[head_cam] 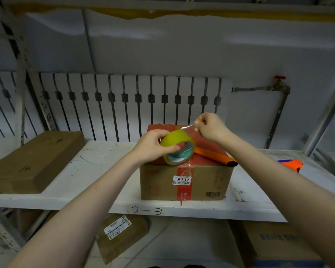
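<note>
A brown cardboard box [201, 182] with red tape and a label reading 8737 stands on the white shelf [89, 171]. Above its top, my left hand [153, 147] grips a yellow roll of clear packing tape [174, 140], thumb at the green core. My right hand [211, 129] pinches the free end of the tape strip [186, 128], which is pulled up and to the right from the roll. An orange utility knife [215, 156] lies on the box's top.
A flat brown carton [31, 161] lies at the shelf's left. An orange tool [290, 165] lies on the shelf at the right. A white radiator [124, 105] and pipe with a red valve [279, 78] are behind. Parcels [120, 238] sit on the floor below.
</note>
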